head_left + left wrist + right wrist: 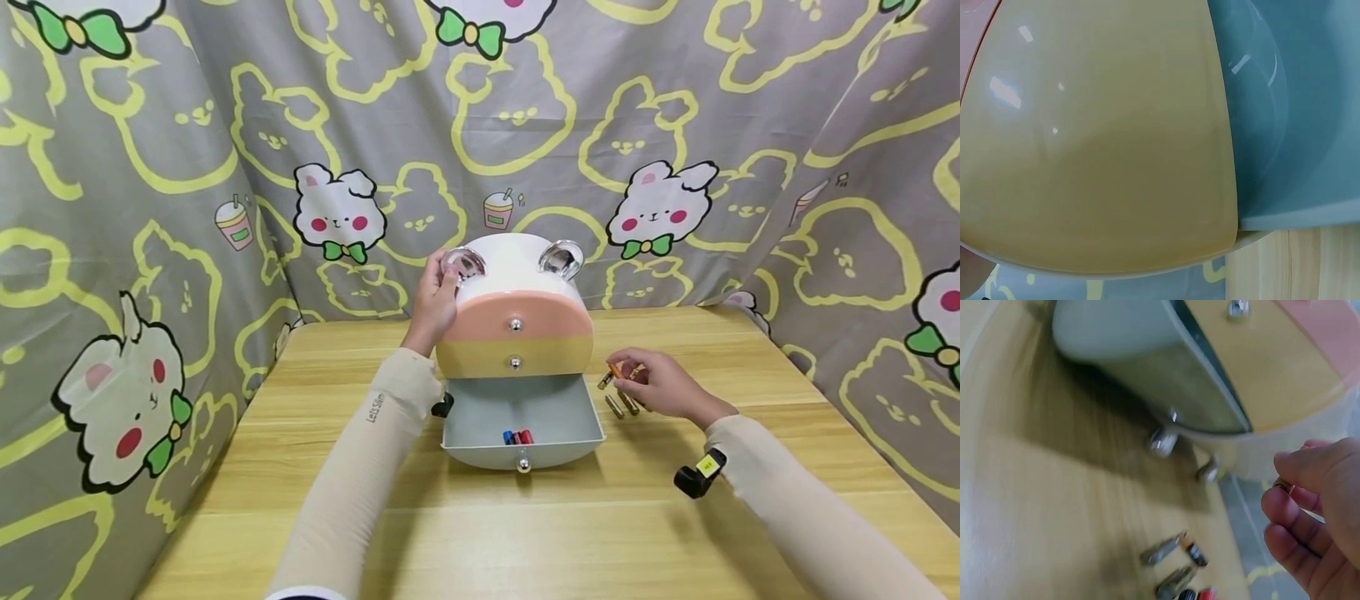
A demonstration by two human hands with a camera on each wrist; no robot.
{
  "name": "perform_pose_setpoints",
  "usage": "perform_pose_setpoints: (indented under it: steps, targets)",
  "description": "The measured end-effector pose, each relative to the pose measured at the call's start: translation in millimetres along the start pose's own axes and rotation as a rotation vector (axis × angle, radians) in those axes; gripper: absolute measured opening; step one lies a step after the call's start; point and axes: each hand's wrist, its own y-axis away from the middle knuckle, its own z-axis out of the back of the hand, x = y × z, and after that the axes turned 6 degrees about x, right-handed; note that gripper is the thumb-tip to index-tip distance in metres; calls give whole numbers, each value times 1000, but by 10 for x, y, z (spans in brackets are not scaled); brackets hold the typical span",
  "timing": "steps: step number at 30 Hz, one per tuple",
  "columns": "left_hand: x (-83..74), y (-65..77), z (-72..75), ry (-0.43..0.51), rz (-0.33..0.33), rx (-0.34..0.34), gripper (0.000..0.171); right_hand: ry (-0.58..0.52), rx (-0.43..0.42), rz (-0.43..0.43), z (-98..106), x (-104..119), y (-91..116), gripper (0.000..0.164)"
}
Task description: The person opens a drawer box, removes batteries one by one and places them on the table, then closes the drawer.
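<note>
A white drawer box (510,257) with silver bear ears stands on the table, its pale blue bottom drawer (525,404) pulled out. At its upper left side, my left hand (433,304) grips around the silver ear (467,263); this hand is mostly out of the left wrist view. Right of the box, my right hand (663,385) pinches a battery (617,372) with an orange part between thumb and fingers; only its end (1283,485) shows in the right wrist view. Loose batteries (614,407) lie under and beside that hand. Blue and red batteries (517,437) lie in the drawer near its front.
Above the drawer sit a yellow drawer (551,357) and a pink drawer (480,317), both closed, with silver knobs. Short silver feet (1163,442) lift the box off the wooden table (315,517). A patterned curtain (420,108) hangs behind and at both sides.
</note>
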Motion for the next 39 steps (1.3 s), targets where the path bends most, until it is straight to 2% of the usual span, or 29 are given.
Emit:
perform_pose_setpoints:
  steps: [9,15,25,33,39]
  targets:
    - [4,2,2,0,8,-1,36,91,-44,-37,-96,-349,202,25]
    - [2,2,4,-2,13,1,37,86,0,-108,-167,-501,292,25]
    - [-2,1,-2,15,8,1,37,139,80,-190,-222,-572,364,25]
    - [-7,1,-1,18,14,2,36,167,85,-154,-250,-605,387,22]
    - [2,-2,-9,23,-11,-10,37,186,86,-160,-256,-625,395,21]
